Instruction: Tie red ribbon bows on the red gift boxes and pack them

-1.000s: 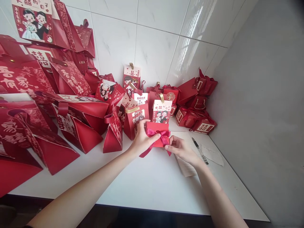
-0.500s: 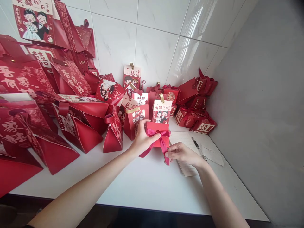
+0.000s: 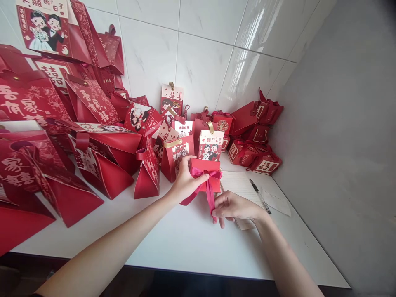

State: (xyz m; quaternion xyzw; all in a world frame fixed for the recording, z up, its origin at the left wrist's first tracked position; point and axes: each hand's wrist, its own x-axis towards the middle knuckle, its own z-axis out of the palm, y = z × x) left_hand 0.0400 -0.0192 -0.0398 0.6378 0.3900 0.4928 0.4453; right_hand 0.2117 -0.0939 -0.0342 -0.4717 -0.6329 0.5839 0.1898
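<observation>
A small red gift box (image 3: 205, 165) stands near the middle of the white table, with a dark pink ribbon (image 3: 210, 194) tied across its front in a bow. My left hand (image 3: 187, 181) grips the box from its left side, the thumb pressing by the knot and the fingers over the top edge. One hanging tail of the ribbon is pinched between the thumb and fingers of my right hand (image 3: 227, 207), below and right of the box. Another tail hangs at the lower left, partly behind my left hand.
Many red gift boxes (image 3: 89, 165) crowd the left side, some stacked. Several more boxes (image 3: 266, 163) sit at the back right by the wall. A lined notebook (image 3: 244, 185), a black pen (image 3: 259, 194) and a paper scrap (image 3: 276, 201) lie on the table (image 3: 185, 243) to the right.
My right hand has moved slightly down and toward the left, drawing the ribbon tail downward. My left hand and the box have stayed in place.
</observation>
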